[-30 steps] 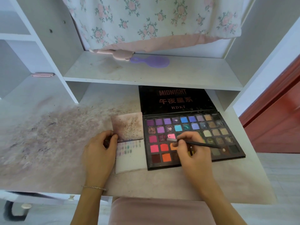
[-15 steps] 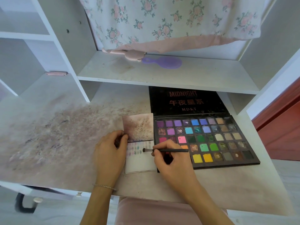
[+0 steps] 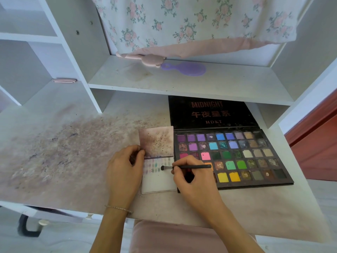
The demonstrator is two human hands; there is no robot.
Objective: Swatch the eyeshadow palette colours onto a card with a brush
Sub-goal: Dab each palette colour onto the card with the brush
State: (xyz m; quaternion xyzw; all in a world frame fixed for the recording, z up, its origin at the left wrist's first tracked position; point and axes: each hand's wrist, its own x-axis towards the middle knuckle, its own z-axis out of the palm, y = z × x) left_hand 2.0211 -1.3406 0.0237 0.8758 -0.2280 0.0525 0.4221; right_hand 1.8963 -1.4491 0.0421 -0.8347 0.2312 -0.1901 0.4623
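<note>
Palette: eyeshadow palette (image 3: 237,157) lies open on the desk (image 3: 63,161) in front of me, its black lid (image 3: 209,112) tipped back under the shelf (image 3: 191,83), rows of purple, blue, green, yellow and brown pans showing.
Card: swatch card (image 3: 158,179) sits flat just left of the palette, touching its edge; small pale green and mauve dabs sit in rows near its top, the lower part bare white.
Stained sheet: a speckled, purplish sheet (image 3: 156,141) lies just beyond the card, against its upper edge.
Right hand: my right hand (image 3: 193,181) has thumb and fingers curled round the brush (image 3: 186,167), pinching it close to the head, the handle pointing right over the palette.
Brush tip: the dark bristles rest over the card beside the dabs (I cannot tell if they press the paper).
Left hand: my left hand (image 3: 125,170) holds the card's left edge, fingers bent, thumb tip at the seam with the stained sheet.
Wrist: a thin bracelet (image 3: 118,209) circles my left wrist.
Desk: smeared with purplish powder to the left.
Shelf: a purple hairbrush (image 3: 184,68) lies on it, beside a pink object (image 3: 145,59).
</note>
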